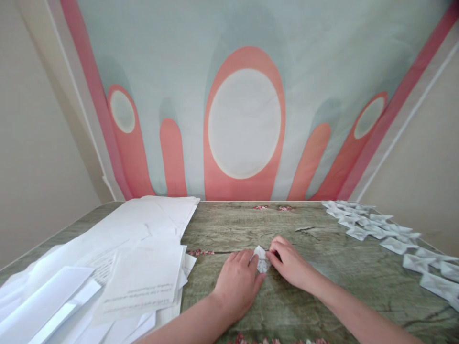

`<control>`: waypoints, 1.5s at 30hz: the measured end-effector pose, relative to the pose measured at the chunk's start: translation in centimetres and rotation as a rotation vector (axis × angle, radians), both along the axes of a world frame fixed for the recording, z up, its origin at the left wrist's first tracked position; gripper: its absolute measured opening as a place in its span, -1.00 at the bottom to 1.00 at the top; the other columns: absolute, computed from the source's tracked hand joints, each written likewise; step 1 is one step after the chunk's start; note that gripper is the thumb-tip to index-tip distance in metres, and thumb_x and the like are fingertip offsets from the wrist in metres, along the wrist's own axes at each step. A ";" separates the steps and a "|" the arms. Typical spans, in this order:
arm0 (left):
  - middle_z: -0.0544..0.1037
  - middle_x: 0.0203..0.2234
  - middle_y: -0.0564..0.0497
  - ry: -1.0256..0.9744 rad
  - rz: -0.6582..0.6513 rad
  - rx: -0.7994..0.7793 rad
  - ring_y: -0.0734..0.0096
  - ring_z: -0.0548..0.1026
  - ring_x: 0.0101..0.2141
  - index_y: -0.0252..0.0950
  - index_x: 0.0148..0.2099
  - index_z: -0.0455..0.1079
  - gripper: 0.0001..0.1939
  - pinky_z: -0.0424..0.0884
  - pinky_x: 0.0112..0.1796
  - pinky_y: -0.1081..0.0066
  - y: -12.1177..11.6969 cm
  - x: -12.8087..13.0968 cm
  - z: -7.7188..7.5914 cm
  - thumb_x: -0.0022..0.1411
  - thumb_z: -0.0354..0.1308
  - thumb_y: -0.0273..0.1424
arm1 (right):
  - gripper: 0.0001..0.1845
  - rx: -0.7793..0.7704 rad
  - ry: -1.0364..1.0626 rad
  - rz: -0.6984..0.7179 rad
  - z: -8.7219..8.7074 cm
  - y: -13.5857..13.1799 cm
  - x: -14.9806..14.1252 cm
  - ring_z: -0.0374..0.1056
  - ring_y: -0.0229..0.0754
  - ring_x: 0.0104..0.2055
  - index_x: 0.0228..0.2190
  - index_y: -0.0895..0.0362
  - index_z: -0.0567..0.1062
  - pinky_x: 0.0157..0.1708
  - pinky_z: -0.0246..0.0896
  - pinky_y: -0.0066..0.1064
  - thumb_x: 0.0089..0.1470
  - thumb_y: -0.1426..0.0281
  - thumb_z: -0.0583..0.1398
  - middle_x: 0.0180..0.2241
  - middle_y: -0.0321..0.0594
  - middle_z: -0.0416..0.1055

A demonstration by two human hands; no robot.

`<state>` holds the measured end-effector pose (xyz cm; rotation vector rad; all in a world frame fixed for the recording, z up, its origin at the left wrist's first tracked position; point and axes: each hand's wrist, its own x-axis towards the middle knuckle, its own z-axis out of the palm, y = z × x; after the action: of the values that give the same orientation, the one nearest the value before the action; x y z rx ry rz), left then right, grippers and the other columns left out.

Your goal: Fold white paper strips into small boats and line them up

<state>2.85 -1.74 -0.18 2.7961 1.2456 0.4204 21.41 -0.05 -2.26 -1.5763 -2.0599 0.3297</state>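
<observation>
A small folded piece of white paper (261,254) lies on the wood-patterned table in front of me, its top corner pointed and crease lines across it. My left hand (239,282) holds it down from the left, fingers over its left edge and thumb near its lower corner. On the other side, my right hand (289,260) is closed in a pinch at the paper's right edge. The fingertips partly hide both sides of the paper.
A wide pile of white paper sheets (143,267), some printed, covers the table's left side. Rows of folded white paper pieces (394,234) stand along the right. The wood-patterned tabletop (222,224) meets a coral-and-grey printed backdrop (247,191) at the back.
</observation>
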 end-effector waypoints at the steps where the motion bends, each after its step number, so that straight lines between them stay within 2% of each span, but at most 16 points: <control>1: 0.38 -0.07 -0.12 0.009 0.000 0.002 0.19 0.31 -0.07 -0.31 0.03 0.26 -0.66 0.22 -0.05 0.20 0.0 0.0 0.0 0.25 -0.01 -0.29 | -0.81 -0.001 0.000 0.000 0.0 0.0 0.0 0.23 -0.20 -0.33 -0.57 0.11 0.28 -0.30 0.15 -0.36 0.07 0.44 0.06 -0.43 -0.24 0.26; 13: 0.33 -0.22 -0.06 0.058 0.036 -0.001 0.22 0.30 -0.17 -0.20 0.02 0.26 -0.70 0.24 -0.11 0.21 -0.1 0.0 0.6 0.27 -0.05 -0.27 | -0.83 0.008 -0.034 -0.025 -0.2 0.0 0.0 0.25 -0.23 -0.40 -0.54 0.11 0.28 -0.36 0.15 -0.41 0.07 0.47 0.05 -0.42 -0.25 0.24; 24: 0.30 -0.21 -0.07 0.081 0.037 -0.021 0.21 0.29 -0.17 -0.19 0.02 0.26 -0.70 0.23 -0.11 0.20 0.0 0.0 0.8 0.24 -0.01 -0.28 | -0.87 0.015 -0.207 -0.094 -0.5 -0.2 0.0 0.29 -0.20 -0.37 -0.49 0.10 0.28 -0.36 0.09 -0.41 0.10 0.43 0.05 -0.40 -0.22 0.28; 45: 0.33 -0.21 -0.07 0.120 -0.005 0.053 0.17 0.26 -0.16 -0.22 0.01 0.26 -0.68 0.23 -0.13 0.18 0.0 0.0 1.2 0.22 0.03 -0.27 | -0.91 -0.002 -0.240 -0.093 -0.3 -0.2 -0.1 0.29 -0.19 -0.37 -0.46 0.09 0.28 -0.38 0.04 -0.42 0.09 0.44 0.05 -0.43 -0.25 0.34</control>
<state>2.88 -1.69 1.01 2.9075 1.2684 0.2930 21.26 -0.27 -2.58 -1.7799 -2.1525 0.1133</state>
